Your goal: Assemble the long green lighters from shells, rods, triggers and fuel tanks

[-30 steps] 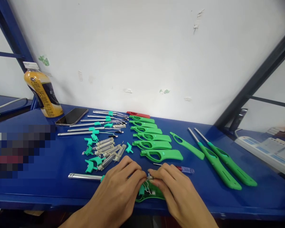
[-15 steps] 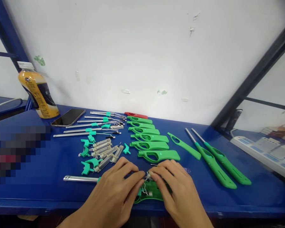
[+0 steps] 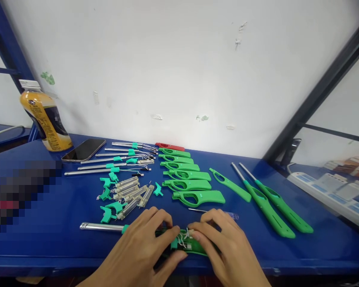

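An open green lighter shell lies near the table's front edge, with a metal lighter tube pointing left from it. White wires and a teal trigger show inside the shell. My left hand grips the shell from the left, index finger at the far side and thumb at the near edge. Between the thumb and fingers of my right hand is a small whitish part, held over the shell. My right palm hides the shell's right end.
Behind my hands lie a screwdriver, clear fuel tanks, teal triggers and a row of green shell halves. Metal tubes lie at left, near a phone and a bottle. Two assembled lighters lie right.
My right hand has lowered the small whitish part toward the shell. My left fingers have moved away from that part, and the left thumb now lies at the near edge.
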Demonstrator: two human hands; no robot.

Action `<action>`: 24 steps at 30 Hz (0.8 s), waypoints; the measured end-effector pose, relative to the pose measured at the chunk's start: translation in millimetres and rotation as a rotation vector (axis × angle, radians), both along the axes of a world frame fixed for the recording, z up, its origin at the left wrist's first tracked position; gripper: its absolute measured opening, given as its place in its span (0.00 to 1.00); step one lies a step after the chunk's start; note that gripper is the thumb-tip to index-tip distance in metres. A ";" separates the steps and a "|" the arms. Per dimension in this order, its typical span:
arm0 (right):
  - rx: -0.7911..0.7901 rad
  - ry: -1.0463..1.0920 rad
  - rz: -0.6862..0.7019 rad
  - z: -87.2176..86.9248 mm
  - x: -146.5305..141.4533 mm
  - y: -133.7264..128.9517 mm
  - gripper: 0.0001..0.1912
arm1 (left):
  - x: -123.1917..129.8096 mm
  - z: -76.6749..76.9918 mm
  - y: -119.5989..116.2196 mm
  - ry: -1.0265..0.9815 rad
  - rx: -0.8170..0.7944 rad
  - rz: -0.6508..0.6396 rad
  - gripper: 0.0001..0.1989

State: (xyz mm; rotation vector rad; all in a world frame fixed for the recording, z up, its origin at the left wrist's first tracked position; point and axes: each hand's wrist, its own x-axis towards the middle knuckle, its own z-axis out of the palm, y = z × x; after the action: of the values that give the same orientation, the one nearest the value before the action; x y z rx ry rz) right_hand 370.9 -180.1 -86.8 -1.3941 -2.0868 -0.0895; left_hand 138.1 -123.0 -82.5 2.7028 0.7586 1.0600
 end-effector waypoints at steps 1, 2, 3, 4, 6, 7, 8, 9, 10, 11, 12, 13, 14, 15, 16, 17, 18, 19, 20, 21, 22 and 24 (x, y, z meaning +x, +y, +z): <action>0.010 -0.012 0.002 -0.2 0.2 -0.1 0.12 | 0.3 -0.7 0.1 -0.001 0.001 -0.008 0.06; 0.021 -0.025 0.004 -0.1 0.4 -0.2 0.12 | 0.6 -1.4 0.1 -0.001 0.003 -0.015 0.06; 0.031 -0.035 0.005 0.1 0.4 -0.4 0.12 | 0.9 -1.8 0.2 0.001 0.004 -0.020 0.07; 0.037 -0.043 0.009 0.5 0.4 -0.5 0.12 | 1.1 -2.1 0.2 0.003 0.007 -0.022 0.06; 0.038 -0.046 0.018 0.9 0.2 -1.0 0.13 | 1.1 -2.3 0.2 0.015 0.010 -0.021 0.06; 0.037 -0.041 0.020 0.9 0.1 -1.3 0.13 | 0.9 -2.1 0.1 0.023 0.009 -0.022 0.07; 0.036 -0.034 0.020 0.7 0.0 -1.5 0.13 | 0.7 -1.8 0.0 0.028 0.009 -0.023 0.07; 0.035 -0.024 0.020 0.4 -0.1 -1.7 0.13 | 0.5 -1.4 -0.2 0.030 0.012 -0.025 0.07; 0.033 -0.010 0.022 0.0 -0.2 -1.9 0.13 | 0.3 -0.9 -0.3 0.033 0.011 -0.025 0.07; 0.030 0.011 0.023 -0.4 -0.2 -2.2 0.12 | 0.2 -0.5 -0.5 0.037 0.009 -0.022 0.07; 0.024 0.038 0.026 -0.7 -0.1 -2.6 0.11 | 0.1 0.0 -0.7 0.040 0.009 -0.021 0.07; 0.015 0.067 0.029 -0.8 0.2 -3.1 0.09 | 0.1 0.2 -0.9 0.045 0.005 -0.021 0.06; 0.007 0.095 0.032 -0.8 0.7 -3.8 0.08 | 0.2 0.4 -1.1 0.048 0.004 -0.022 0.06; 0.001 0.120 0.035 -0.7 1.2 -4.6 0.06 | 0.3 0.3 -1.2 0.052 0.001 -0.027 0.06; 0.000 0.141 0.037 -0.6 1.8 -5.3 0.06 | 0.3 0.2 -1.3 0.053 0.001 -0.032 0.06; 0.006 0.158 0.036 -0.6 2.3 -5.9 0.06 | 0.3 0.1 -1.2 0.051 0.004 -0.036 0.07; 0.014 0.170 0.033 -0.7 2.8 -6.3 0.06 | 0.2 0.0 -1.0 0.052 0.006 -0.039 0.08; 0.026 0.179 0.029 -0.9 3.1 -6.3 0.07 | 0.1 0.0 -0.7 0.052 0.006 -0.040 0.09; 0.040 0.184 0.026 -1.1 3.3 -6.0 0.08 | -0.1 0.1 -0.3 0.047 0.009 -0.044 0.08; 0.052 0.185 0.025 -1.3 3.2 -5.5 0.09 | -0.4 0.3 0.2 0.042 0.006 -0.047 0.08; 0.063 0.183 0.028 -1.3 3.0 -4.8 0.10 | -0.6 0.5 0.5 0.038 0.001 -0.054 0.07; 0.079 0.180 0.040 -0.7 2.5 -3.5 0.10 | -0.7 0.9 1.0 0.033 -0.017 -0.069 0.07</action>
State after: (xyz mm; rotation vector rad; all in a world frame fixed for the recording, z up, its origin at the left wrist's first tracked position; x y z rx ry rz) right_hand 373.4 -183.6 -87.4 -1.2647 -1.9404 -0.0290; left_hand 137.4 -122.0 -81.6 2.7175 0.6716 0.9910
